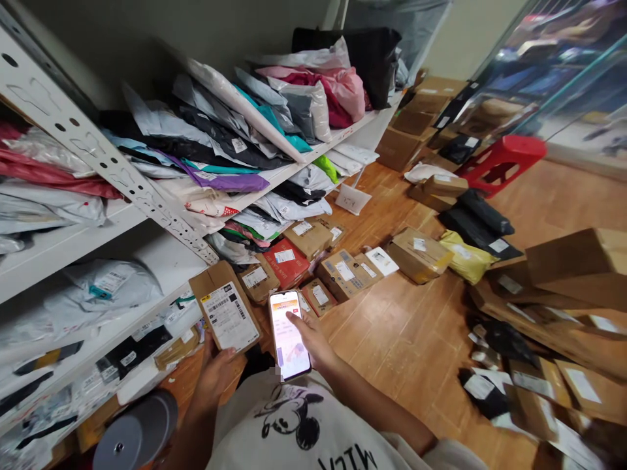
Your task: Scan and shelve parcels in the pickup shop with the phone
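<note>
My left hand grips a small brown cardboard parcel from below, its white shipping label with a barcode turned up toward me. My right hand holds a lit smartphone next to the parcel, the thumb lying across its screen. Both are held close in front of my chest, over a wooden floor. Just beyond them, several small labelled boxes lie on the floor, among them a red one.
A white metal shelf rack on the left is packed with plastic mailer bags. Cardboard boxes and dark bags crowd the floor at right. A red plastic stool stands farther back. A grey round stool top sits by my left elbow.
</note>
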Motion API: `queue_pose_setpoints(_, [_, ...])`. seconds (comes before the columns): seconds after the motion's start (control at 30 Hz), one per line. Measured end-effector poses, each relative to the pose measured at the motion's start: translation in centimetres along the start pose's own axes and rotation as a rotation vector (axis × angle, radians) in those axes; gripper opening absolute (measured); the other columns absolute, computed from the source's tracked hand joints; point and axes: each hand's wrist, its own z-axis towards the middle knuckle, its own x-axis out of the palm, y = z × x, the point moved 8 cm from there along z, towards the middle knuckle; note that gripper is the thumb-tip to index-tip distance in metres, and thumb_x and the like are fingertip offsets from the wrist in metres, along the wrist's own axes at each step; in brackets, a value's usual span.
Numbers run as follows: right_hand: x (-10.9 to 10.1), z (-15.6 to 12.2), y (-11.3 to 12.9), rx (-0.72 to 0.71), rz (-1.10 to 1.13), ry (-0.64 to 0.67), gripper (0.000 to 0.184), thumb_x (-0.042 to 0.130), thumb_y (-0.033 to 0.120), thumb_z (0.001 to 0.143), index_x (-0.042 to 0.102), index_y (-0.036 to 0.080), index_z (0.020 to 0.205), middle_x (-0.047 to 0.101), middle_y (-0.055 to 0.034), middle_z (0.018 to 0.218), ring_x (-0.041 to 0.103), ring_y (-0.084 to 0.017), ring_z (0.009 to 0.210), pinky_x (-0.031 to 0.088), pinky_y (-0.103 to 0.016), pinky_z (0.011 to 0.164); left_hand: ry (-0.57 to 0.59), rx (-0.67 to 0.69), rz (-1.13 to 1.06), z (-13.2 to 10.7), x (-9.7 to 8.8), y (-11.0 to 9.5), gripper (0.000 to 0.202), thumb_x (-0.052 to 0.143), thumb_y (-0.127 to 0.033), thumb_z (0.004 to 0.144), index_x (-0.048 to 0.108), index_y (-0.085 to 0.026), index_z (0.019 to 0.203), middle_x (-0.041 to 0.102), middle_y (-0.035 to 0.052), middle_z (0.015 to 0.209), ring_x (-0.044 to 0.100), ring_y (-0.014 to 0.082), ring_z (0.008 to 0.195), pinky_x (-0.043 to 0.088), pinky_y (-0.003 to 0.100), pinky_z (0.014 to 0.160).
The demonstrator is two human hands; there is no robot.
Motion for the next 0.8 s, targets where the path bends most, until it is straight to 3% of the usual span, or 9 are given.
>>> queue_pose_setpoints(0.17, [0.3,-0.5,0.3,0.082,0.065,0.109,0.036,0.075,0.03,0.057,0.059,0.022,0.089,0.073,-0.0009,0.081,0.067,-0.021,0.073,0.051,-0.034,0.069,-0.002,0.021,0.012,0.1,-0.1,0.0,0.077,0.084,-0.021,0.051,0.056,-0.038,0.12,0.068,0.0003,0.117,0.056,0.0304,0.118,0.042,0.046,0.105])
queue_pose_setpoints(0.37, [1.6,-1.5,1.0,0.101,0.083,0.361,0.054,0.062,0.015,0.058,0.06,0.027,0.111,0.073,0.0003,0.097,0.067,-0.022,0.086,0.05,-0.034,0.078,-0.018,0.005,0.0,0.1,-0.2,0.1,0.078,0.082,-0.018,0.054,0.054,-0.038,0.124,0.068,-0.0002,0.118,0.056,0.0291,0.12,0.044,0.043,0.103])
queue_pose_setpoints(0.63, [1.2,-1.4,0.5,0.125,0.063,0.315,0.054,0.063,0.016,0.057,0.06,0.027,0.11,0.074,0.001,0.096,0.068,-0.022,0.085,0.05,-0.035,0.078,0.03,0.021,-0.009,0.4,0.4,-0.1,0.087,0.081,-0.018,0.054,0.048,-0.039,0.132,0.069,-0.0009,0.116,0.056,0.0282,0.12,0.045,0.04,0.103])
queue_pose_setpoints(0.8, [0.9,-1.3,0.5,0.064,-0.035,0.348,0.058,0.066,0.014,0.057,0.057,0.027,0.113,0.072,0.0011,0.098,0.066,-0.02,0.081,0.048,-0.029,0.07,0.021,0.032,-0.003,0.8,-0.1,0.0,0.079,0.082,-0.018,0.055,0.054,-0.038,0.126,0.068,-0.0004,0.117,0.057,0.0285,0.119,0.045,0.042,0.103])
